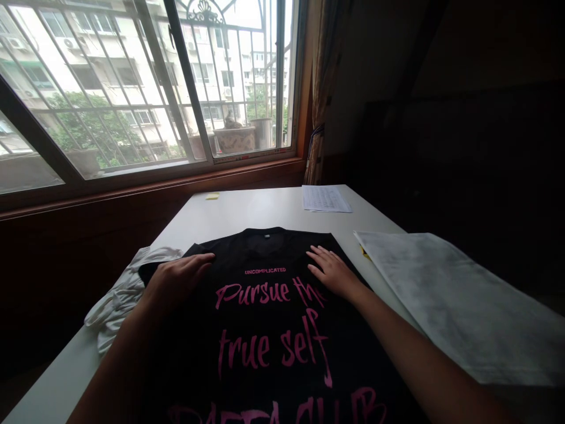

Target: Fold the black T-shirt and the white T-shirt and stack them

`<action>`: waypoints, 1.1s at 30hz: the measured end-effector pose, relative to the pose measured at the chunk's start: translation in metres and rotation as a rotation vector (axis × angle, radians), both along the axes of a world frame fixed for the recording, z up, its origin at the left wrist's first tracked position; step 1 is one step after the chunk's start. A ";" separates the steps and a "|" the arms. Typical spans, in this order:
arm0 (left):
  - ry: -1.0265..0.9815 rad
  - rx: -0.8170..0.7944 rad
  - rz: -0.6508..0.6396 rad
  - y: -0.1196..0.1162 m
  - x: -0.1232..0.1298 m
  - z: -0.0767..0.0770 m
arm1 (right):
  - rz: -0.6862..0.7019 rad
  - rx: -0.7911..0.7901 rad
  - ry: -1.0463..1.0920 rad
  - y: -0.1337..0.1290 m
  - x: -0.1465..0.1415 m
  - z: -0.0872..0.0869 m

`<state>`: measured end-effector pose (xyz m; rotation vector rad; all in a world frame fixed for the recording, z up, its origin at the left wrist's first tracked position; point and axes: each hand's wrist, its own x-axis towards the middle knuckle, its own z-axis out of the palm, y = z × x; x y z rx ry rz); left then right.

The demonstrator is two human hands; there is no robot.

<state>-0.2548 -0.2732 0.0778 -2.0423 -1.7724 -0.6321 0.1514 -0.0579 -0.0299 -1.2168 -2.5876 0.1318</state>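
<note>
A black T-shirt [273, 318] with pink lettering lies front up and spread out, its neckline toward the far end of the white table [265, 206]. My left hand [180, 277] rests on the shirt near the left shoulder and sleeve, fingers stretched toward the collar. On the opposite shoulder, my right hand [332, 271] lies flat with its fingers apart, covering the end of one printed word. Neither hand grips anything that I can see. The shirt's lower part runs out of view at the bottom.
Crumpled white cloth [119, 300] is heaped at the table's left edge. A pale, flat cloth [463, 300] covers the right side and hangs past the edge. Printed paper sheets [326, 199] and a small yellow note [212, 196] lie at the far end, below a barred window [154, 88].
</note>
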 end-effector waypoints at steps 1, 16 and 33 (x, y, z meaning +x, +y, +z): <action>-0.007 -0.001 -0.085 -0.001 0.005 0.003 | 0.002 0.001 0.002 0.000 0.000 0.000; -0.373 -0.312 -0.064 -0.007 -0.048 0.002 | 0.009 0.007 0.037 -0.002 0.000 0.000; -0.641 -0.413 -0.050 -0.037 -0.081 -0.009 | 0.274 -0.148 0.226 -0.061 -0.104 0.085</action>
